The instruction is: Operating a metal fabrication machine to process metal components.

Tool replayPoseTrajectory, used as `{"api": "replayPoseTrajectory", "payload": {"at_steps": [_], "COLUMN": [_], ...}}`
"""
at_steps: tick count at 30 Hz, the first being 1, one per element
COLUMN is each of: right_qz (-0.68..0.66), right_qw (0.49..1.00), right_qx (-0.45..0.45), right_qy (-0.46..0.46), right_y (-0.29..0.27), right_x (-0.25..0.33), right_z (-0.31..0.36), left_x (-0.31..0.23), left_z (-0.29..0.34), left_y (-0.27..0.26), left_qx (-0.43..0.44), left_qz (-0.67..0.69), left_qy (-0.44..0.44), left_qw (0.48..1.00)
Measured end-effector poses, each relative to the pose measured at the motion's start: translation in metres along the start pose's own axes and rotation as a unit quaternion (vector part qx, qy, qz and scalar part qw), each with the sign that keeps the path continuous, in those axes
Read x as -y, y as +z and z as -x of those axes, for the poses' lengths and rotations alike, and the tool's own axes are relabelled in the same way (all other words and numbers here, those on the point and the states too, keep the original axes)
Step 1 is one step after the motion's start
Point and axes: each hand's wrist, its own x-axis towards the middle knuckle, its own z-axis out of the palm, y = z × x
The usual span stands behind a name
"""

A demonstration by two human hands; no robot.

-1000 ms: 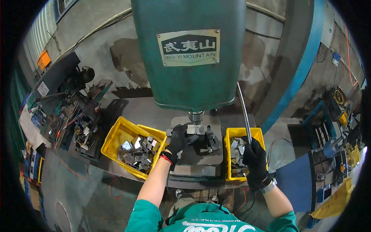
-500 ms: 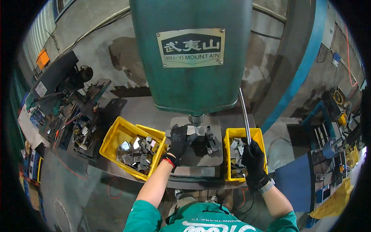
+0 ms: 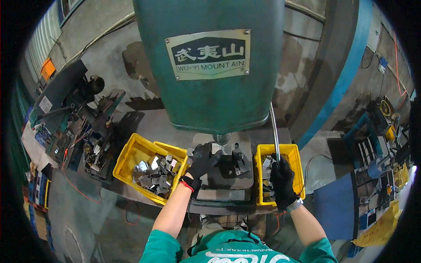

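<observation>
A large green drill press stands in front of me, its chuck directly above a small shiny metal piece in a fixture. My left hand, in a black glove, lies at the left side of that piece. Its fingers are stretched out and its thumb points right, toward the piece; the fingertips are partly lost against the dark fixture. A dark clamp block sits right of the piece on the grey machine table. My right hand, also black-gloved, is wrapped around the lower end of a long steel lever.
Two yellow bins flank the table: the left bin holds several bent metal pieces, and the right bin holds more beneath my right hand. Another dark machine stands at far left. A blue-edged pillar rises at right.
My right hand and the lever have shifted slightly left. The chuck appears lower over the metal piece. My left thumb has spread from the fingers. The view has shifted a little.
</observation>
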Motion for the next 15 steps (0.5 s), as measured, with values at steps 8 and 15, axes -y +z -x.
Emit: {"api": "replayPoseTrajectory", "payload": {"at_steps": [8, 15], "right_qz": [0.082, 0.056], "right_qw": [0.997, 0.998], "right_qx": [-0.003, 0.004], "right_qy": [-0.002, 0.000], "right_y": [0.0019, 0.0030], "right_x": [0.0005, -0.0071], "right_z": [-0.0042, -0.0086], "left_x": [-0.0044, 0.0023], "left_z": [0.0003, 0.0009], "left_y": [-0.0006, 0.0060], "left_qx": [0.000, -0.005], "left_qz": [-0.008, -0.033], "left_qy": [-0.014, -0.020], "left_qw": [1.000, 0.999]}}
